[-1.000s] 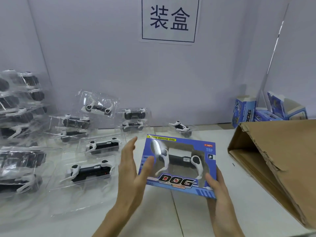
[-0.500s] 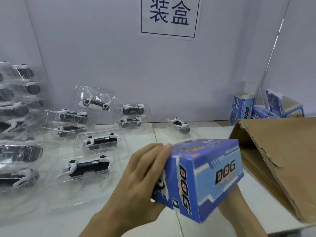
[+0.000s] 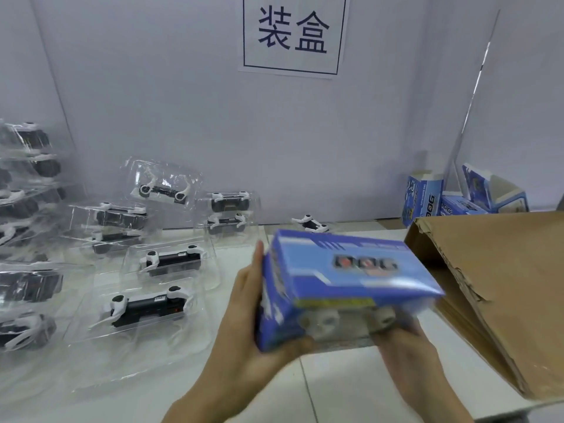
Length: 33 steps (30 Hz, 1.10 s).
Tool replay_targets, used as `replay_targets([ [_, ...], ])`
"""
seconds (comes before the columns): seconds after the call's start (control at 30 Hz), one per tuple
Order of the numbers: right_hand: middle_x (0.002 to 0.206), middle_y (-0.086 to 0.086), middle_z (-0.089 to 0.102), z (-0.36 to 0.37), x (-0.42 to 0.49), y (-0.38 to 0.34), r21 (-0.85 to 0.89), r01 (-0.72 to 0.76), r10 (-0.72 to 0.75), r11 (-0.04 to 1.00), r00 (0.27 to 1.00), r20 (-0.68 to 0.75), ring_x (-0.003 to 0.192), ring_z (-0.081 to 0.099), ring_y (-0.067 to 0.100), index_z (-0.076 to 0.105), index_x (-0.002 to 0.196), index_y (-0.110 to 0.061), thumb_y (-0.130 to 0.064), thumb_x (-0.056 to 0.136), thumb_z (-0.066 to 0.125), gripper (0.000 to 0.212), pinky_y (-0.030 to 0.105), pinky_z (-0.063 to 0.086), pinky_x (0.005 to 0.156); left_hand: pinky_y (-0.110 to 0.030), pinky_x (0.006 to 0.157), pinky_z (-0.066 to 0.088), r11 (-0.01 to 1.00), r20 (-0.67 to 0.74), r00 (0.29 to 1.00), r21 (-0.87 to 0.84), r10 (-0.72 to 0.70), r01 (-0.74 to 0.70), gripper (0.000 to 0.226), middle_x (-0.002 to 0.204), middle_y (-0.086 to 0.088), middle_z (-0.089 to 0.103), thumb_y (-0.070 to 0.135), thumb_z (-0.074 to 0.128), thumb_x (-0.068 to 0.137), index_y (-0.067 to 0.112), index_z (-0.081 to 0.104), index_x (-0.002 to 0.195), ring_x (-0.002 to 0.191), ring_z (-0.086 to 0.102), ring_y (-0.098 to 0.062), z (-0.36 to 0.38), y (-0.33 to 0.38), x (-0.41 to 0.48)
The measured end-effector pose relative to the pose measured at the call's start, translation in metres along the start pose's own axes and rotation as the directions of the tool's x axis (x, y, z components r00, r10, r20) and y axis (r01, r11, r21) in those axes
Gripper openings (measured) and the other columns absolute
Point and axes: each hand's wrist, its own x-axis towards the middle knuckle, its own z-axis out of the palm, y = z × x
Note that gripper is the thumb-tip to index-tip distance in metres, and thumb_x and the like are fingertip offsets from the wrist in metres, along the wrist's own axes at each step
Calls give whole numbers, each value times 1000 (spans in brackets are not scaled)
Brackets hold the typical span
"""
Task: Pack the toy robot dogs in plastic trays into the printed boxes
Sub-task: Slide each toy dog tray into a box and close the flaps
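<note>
Entry, packing station. One box is off the tabletop, held in both hands in front of the person and tipped with its top panel up. It is motion-blurred. White parts of a toy dog show through its front window, so I judge this unit filled and apparently closed. The left hand has its grip on the box's left end, fingers flat up the end face and thumb hooked round the lower front corner. The right hand cups the lower right corner from beneath with its thumb on the window face; its fingers are hidden under the box. Left to do, by the look of it: several trays with dogs lie spread on the left of the tabletop, more sit in a stack at the far left, and one loose dog lies near the wall. The empty boxes stand open at the back right. Most of the job seems ahead. Materials: the box is thin glossy blue card, rectangular, with a clear film window. The trays are thin clear moulded plastic, shallow and glinting. The dogs have black bodies and white legs, probably hard plastic. The carton at right is brown corrugated board, lying on its side, with a ragged flap edge. The tabletop is smooth and white, with a seam.
</note>
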Motion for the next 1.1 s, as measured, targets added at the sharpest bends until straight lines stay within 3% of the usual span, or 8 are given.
replay_targets([
  [0.07,106,2,76,12,12,-15,-69,-54,58,996,997,58,95,74,16,70,112,-32,-3,68,69,53,31,59,75,-23,82,57,978,-64,985,-146,-163,152,97,134,5,65,45,84,66,31,39,151,112,68,-13,-8,-8,5],
  [0.17,121,-15,69,10,14,-28,-279,-155,206,948,965,163,112,67,15,52,118,-60,-65,56,82,69,28,56,84,-23,74,56,902,-94,918,-245,-386,355,64,108,3,76,56,77,62,35,67,121,93,74,-12,-21,-16,12],
  [0.27,120,-8,71,6,23,-23,-367,-273,349,889,924,157,104,70,15,42,135,-47,-64,63,76,81,27,58,77,-44,76,59,722,-15,772,-366,-636,587,43,107,1,77,55,79,65,33,78,102,91,75,-24,-28,-28,9],
  [0.4,107,12,75,11,36,-21,-215,-436,453,874,891,33,83,70,21,63,121,-19,-56,68,71,65,31,51,65,-53,89,51,490,57,620,-556,-783,671,57,127,-8,69,51,53,81,21,67,127,103,69,-41,-37,-47,5],
  [0.63,108,16,74,11,89,-48,260,-181,256,949,922,-291,88,73,33,75,103,-15,-40,83,71,32,39,61,74,-47,83,52,548,-7,618,-470,-786,692,40,128,-1,68,38,53,88,20,72,118,94,75,-31,-37,-55,1],
  [0.8,138,7,55,-10,111,-62,421,207,118,883,770,-627,130,52,28,55,121,-23,-45,97,59,33,41,49,99,-48,84,52,552,21,621,-435,-783,711,48,117,2,74,40,56,78,16,74,114,95,74,-34,-32,-50,-2],
  [1.0,120,2,59,-14,100,-38,228,49,133,972,688,-713,115,60,23,41,147,-19,-13,96,56,53,32,51,84,-43,80,53,655,6,674,-233,-739,719,27,112,3,76,26,52,99,20,78,104,92,76,-28,-28,-48,-6],
  [1.1,109,1,65,-11,91,-27,109,-52,113,993,719,-686,103,67,18,55,136,-17,-7,99,52,39,29,51,75,-35,84,52,762,80,758,34,-647,647,31,106,9,76,18,55,101,37,78,95,92,74,-14,-22,-45,-12],
])
